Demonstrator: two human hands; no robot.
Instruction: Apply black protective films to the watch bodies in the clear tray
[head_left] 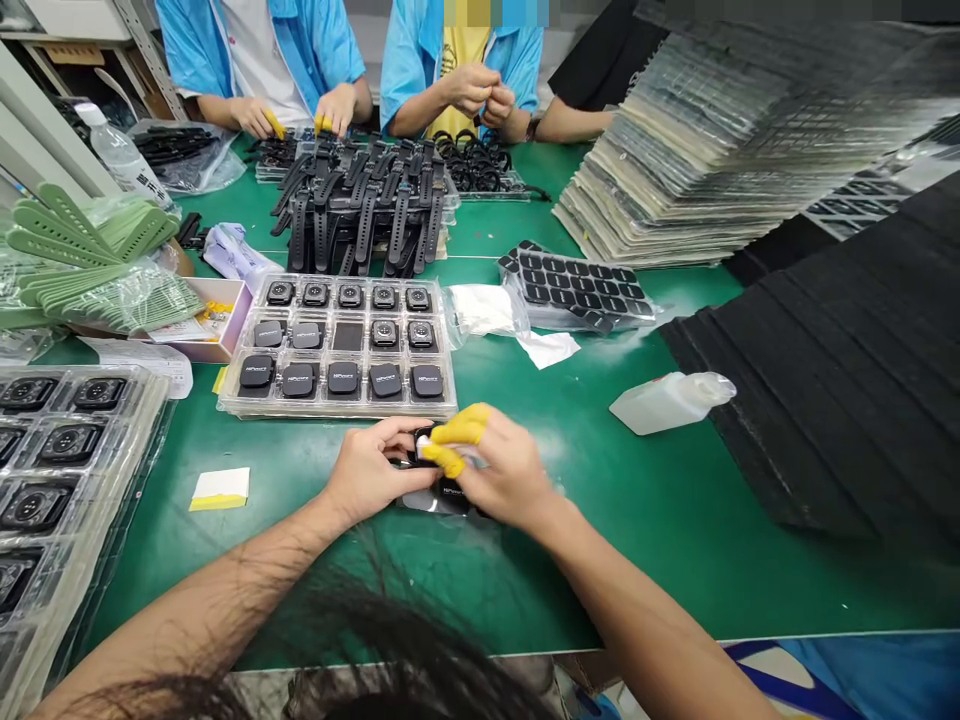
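My left hand (365, 467) is closed around the edges of a black smartwatch body (415, 459). My right hand (508, 468), with yellow finger cots on the thumb and a finger, pinches a small white wipe (424, 446) against the watch's face. Fingers hide most of the watch. Beneath both hands lies a sheet of black square stickers (453, 491), partly covered. Just beyond stands a clear tray (337, 408) of watch bodies, some topped with black labelled squares; one compartment in its middle row has no watch.
At left are another watch tray (154, 440) and bagged green straps (97, 265). Black straps (367, 215) are heaped ahead. On the right are a clear bottle (664, 402), stacked trays (675, 150) and black foam sheets (840, 370). Co-workers' hands (472, 92) work across the table.
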